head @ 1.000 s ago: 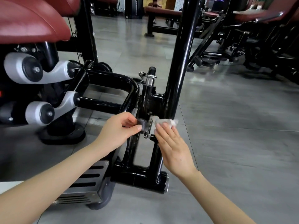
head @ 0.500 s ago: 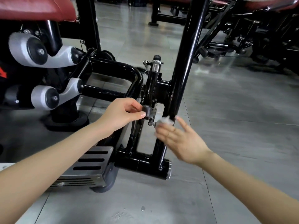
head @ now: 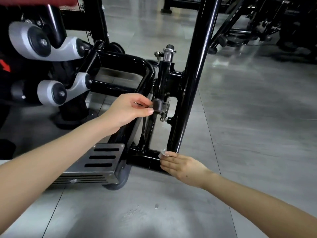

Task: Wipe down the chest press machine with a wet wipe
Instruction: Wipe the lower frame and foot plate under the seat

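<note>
- The small crumpled white wet wipe (head: 163, 153) sits at the foot of the glossy black steel chest press machine (head: 197, 66), where the tall upright tube meets the low cross tube.
- My right hand (head: 182, 166) lies flat with straight fingers, and its fingertips push the wipe onto that joint.
- My left hand (head: 126, 110) pinches a small dark cylindrical knob (head: 157, 105) between thumb and forefinger, higher on the frame and beside the upright.
- A slotted brushed-metal footplate (head: 103, 158) lies just left of the cross tube, below my left forearm.
- Grey pivot arms with round black caps (head: 51, 93) stand further left.
- I see grey tiled floor (head: 248, 134) all round, with more dark machines (head: 283, 31) well apart at the far right.
</note>
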A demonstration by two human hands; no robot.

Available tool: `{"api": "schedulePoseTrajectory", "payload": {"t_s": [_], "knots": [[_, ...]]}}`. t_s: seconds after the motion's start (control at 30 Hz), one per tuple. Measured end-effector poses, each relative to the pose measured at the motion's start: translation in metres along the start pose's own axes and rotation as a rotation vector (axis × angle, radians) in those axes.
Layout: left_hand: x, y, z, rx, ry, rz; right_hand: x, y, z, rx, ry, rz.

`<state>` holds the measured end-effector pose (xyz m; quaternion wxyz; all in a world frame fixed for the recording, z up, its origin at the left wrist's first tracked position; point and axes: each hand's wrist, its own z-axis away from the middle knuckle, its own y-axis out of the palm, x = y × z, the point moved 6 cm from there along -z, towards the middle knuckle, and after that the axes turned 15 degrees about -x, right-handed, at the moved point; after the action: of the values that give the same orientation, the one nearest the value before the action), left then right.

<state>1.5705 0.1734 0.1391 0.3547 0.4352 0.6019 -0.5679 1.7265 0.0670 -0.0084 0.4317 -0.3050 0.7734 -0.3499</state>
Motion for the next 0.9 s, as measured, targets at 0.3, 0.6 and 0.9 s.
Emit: {"api": "schedulePoseTrajectory", "payload": {"t_s": [0.3, 0.6, 0.9], "knots": [[0.001, -0.003, 0.002, -0.006, 0.036, -0.036, 0.021, 0.004, -0.007, -0.06, 0.318, -0.02], [0.018, -0.026, 0.0, -0.039, 0.004, -0.061, 0.026, 0.037, -0.058, -0.039, 0.778, -0.163], [0.038, -0.051, -0.004, -0.074, -0.03, -0.04, -0.008, 0.0, -0.056, -0.471, 1.369, -0.484]]}}
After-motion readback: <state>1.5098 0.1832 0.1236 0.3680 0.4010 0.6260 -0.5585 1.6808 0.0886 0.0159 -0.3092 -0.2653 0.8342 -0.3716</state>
